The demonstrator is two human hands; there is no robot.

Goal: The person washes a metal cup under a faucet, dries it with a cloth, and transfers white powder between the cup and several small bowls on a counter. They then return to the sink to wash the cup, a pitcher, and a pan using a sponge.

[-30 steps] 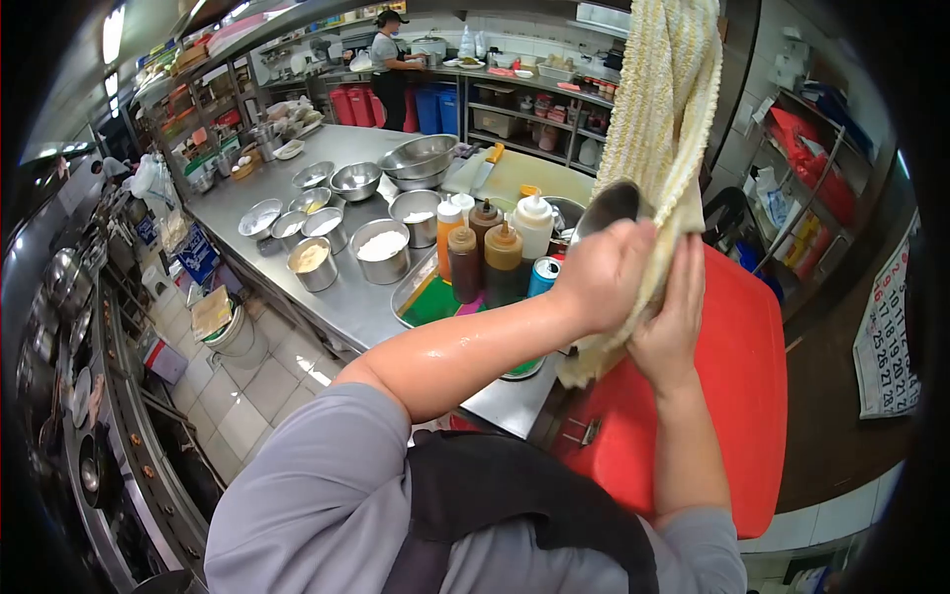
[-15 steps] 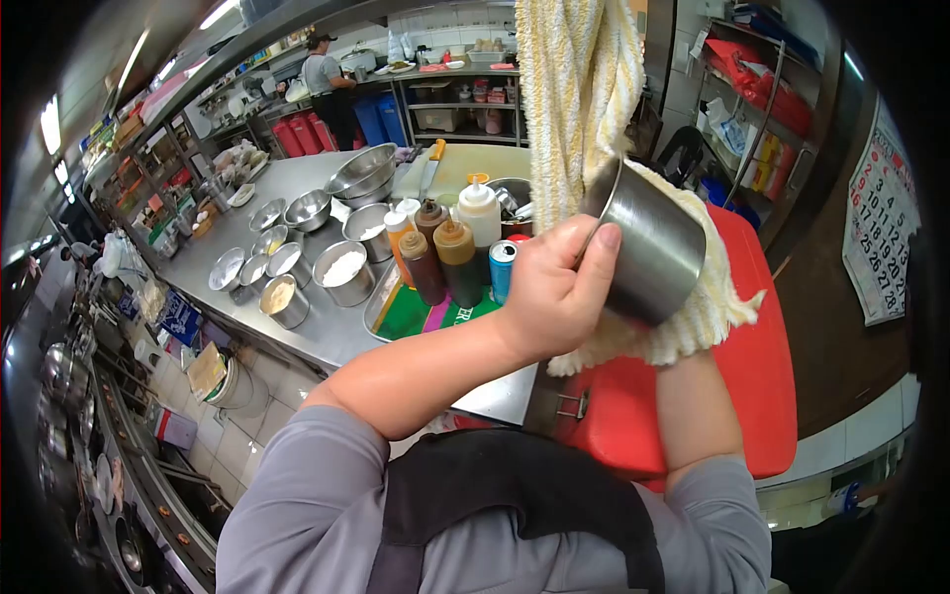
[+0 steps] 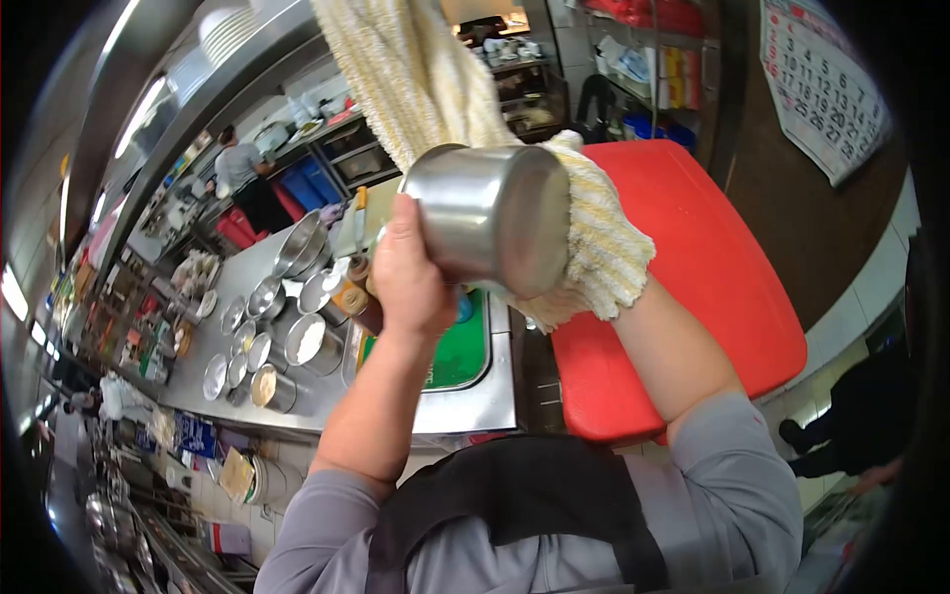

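Observation:
My left hand (image 3: 408, 277) grips a shiny metal pot (image 3: 465, 203) by its side, its thumb along the wall. The pot lies tilted on its side, its round base (image 3: 534, 223) facing right. A cream and yellow striped towel (image 3: 421, 79) passes behind the pot and bunches at its right side. My right hand is covered by this towel, pressed against the pot from behind and the right; only my right forearm (image 3: 678, 346) shows. The fingers inside the cloth are hidden.
On the steel counter (image 3: 465, 411) at left stand several metal bowls, a container of white powder (image 3: 309, 342), squeeze bottles (image 3: 351, 292) and a green tray (image 3: 465, 346). A red lid (image 3: 693, 287) is at right. Another person (image 3: 242, 173) stands at the back; a dark-clothed person (image 3: 861, 416) shows at right.
The pot has turned from upright-tilted to lying sideways, with its base now to the right. My left hand has moved to its left side. The view has swung to the right.

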